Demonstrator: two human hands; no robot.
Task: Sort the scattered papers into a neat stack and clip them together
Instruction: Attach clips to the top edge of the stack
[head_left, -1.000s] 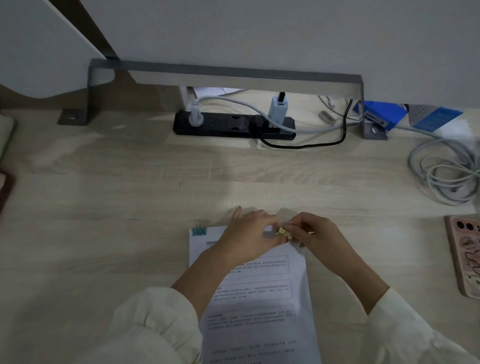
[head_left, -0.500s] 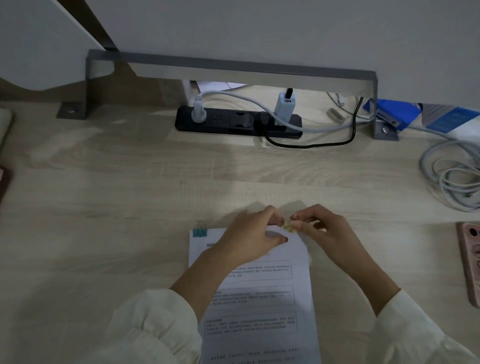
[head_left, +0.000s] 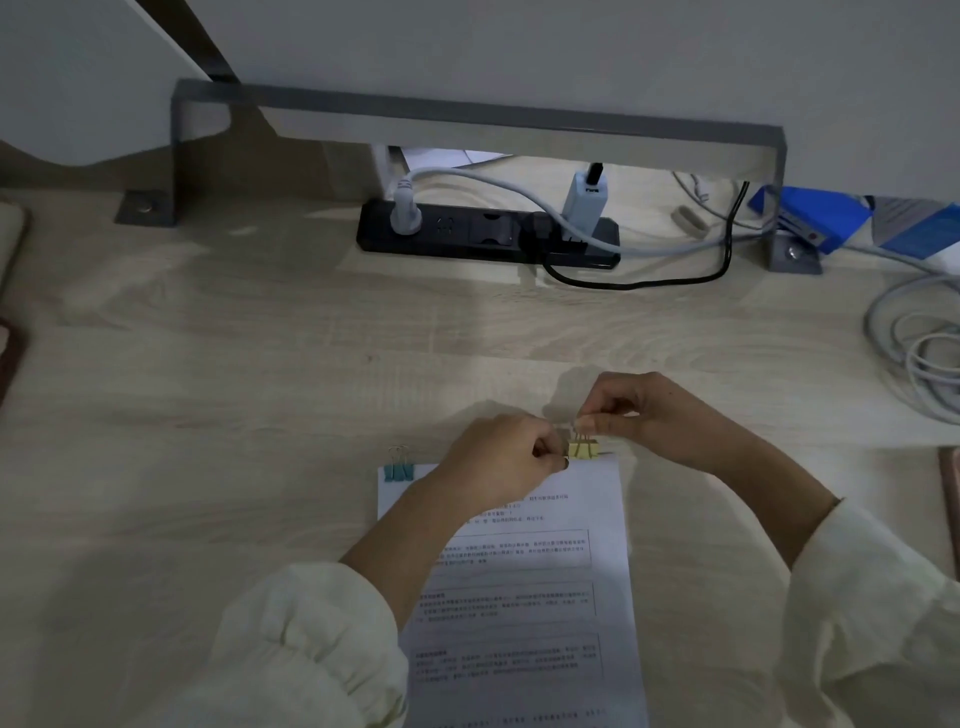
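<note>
A neat stack of printed papers (head_left: 524, 587) lies on the wooden desk in front of me. A teal binder clip (head_left: 399, 470) grips its top left corner. A yellow binder clip (head_left: 583, 449) sits on the top edge near the right corner. My right hand (head_left: 649, 418) pinches that clip's wire handles between thumb and fingers. My left hand (head_left: 506, 457) is curled, with its fingertips pressing on the stack's top edge just left of the yellow clip.
A black power strip (head_left: 488, 236) with plugs and cables lies at the back under a grey metal stand (head_left: 467, 111). Coiled grey cable (head_left: 919, 353) lies at right, a pink phone (head_left: 951, 499) at the right edge, blue packaging (head_left: 810, 218) behind.
The yellow clip, held loose between both hands before, now sits on the stack's top edge. My right hand has lifted to hold its handles.
</note>
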